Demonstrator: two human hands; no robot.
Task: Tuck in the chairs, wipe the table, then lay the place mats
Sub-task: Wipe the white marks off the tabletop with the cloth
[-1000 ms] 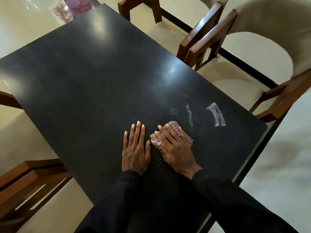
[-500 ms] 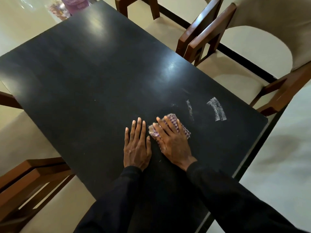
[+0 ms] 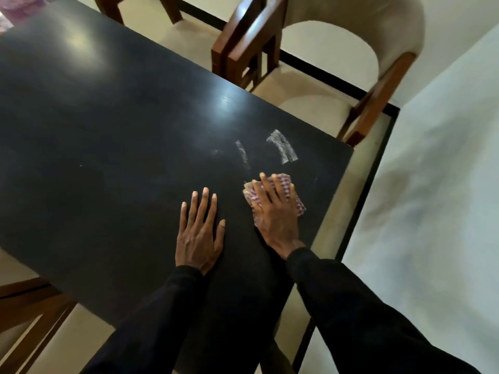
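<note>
A black table [image 3: 108, 136] fills most of the view. My right hand [image 3: 275, 211] presses flat on a folded purple-checked cloth [image 3: 293, 195] near the table's right edge, fingers straight. Just beyond the cloth lie white smear marks [image 3: 282, 145] on the black surface. My left hand [image 3: 199, 233] rests flat on the table beside the right hand, fingers straight and spread, holding nothing. A beige upholstered chair [image 3: 351, 44] with brown wooden arms stands at the table's far right side, its seat partly under the table.
A second chair [image 3: 151, 12] stands further along the same side. Brown chair wood [image 3: 29, 314] shows at the lower left below the table edge. A purple object [image 3: 19, 6] sits at the table's far left corner. Pale floor lies to the right.
My right hand has slid the cloth to the right, away from my left hand, towards the table's right edge. The left hand stays flat. The view has shifted.
</note>
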